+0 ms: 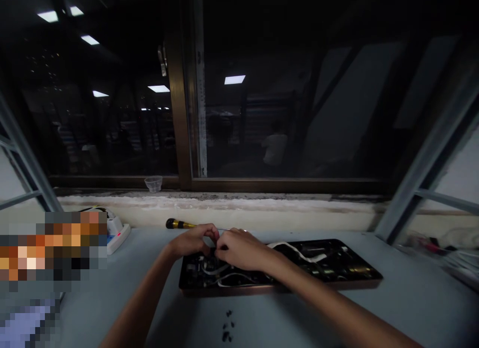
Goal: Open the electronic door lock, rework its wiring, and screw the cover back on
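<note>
A long, shallow black case (pixel 348 268) with a copper-coloured rim lies open on the table, showing white ribbon cables (pixel 299 253) and small parts inside. My left hand (pixel 192 241) is over the case's left end, with thumb and fingertips curled in a pinch. Close beside it, my right hand (pixel 241 248) is also pinching, its fingertips almost meeting the left ones. Whatever they hold is hidden between the fingers. Behind both hands lies a screwdriver (pixel 181 224) with a yellow and black handle, its shaft partly covered.
Several small dark pieces (pixel 226 333) lie on the table (pixel 194 328) in front of the case. To the left stands a white power strip (pixel 119 238) with a plug in it. A clear cup (pixel 153 183) sits on the window ledge. Metal posts (pixel 422 168) rise at both sides.
</note>
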Tool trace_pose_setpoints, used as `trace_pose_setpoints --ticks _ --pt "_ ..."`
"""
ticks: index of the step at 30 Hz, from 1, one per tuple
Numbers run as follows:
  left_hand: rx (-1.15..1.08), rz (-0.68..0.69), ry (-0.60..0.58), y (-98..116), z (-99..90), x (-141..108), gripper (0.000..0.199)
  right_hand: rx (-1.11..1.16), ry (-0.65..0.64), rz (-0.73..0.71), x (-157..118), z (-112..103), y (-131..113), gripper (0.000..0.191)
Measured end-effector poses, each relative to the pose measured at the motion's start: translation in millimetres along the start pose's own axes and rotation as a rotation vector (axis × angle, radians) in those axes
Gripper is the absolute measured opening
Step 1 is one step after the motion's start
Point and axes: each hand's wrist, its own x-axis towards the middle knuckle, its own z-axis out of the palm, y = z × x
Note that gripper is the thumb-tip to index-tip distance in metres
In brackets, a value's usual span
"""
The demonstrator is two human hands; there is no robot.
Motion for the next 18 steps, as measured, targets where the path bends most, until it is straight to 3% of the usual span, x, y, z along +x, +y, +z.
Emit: trace_pose_setpoints --ticks 3,6,9,11,13,18 --pt "0.018 -0.008 0.003 1 -2.0 -1 0.029 0.027 -0.015 -0.13 -16 -19 19 0.023" --pt "0.024 -0.002 0.026 6 -2.3 -4 0.025 0.087 0.159 -0.097 -45 -35 54 0.03" --pt "0.044 0.004 0.036 11 -1.6 -6 0.023 0.195 0.06 0.059 -77 -34 92 0.041" --pt "0.083 -0.013 0.038 12 -1.5 -7 0.025 0.246 0.021 0.044 -93 -25 108 0.04" --pt "0.123 -0.041 0.038 11 -2.0 -7 0.027 0.251 0.014 0.017 -101 -16 117 0.034" --pt "0.234 -0.024 0.055 13 -2.4 -10 0.02 0.162 0.233 0.024 -102 -20 124 0.029"
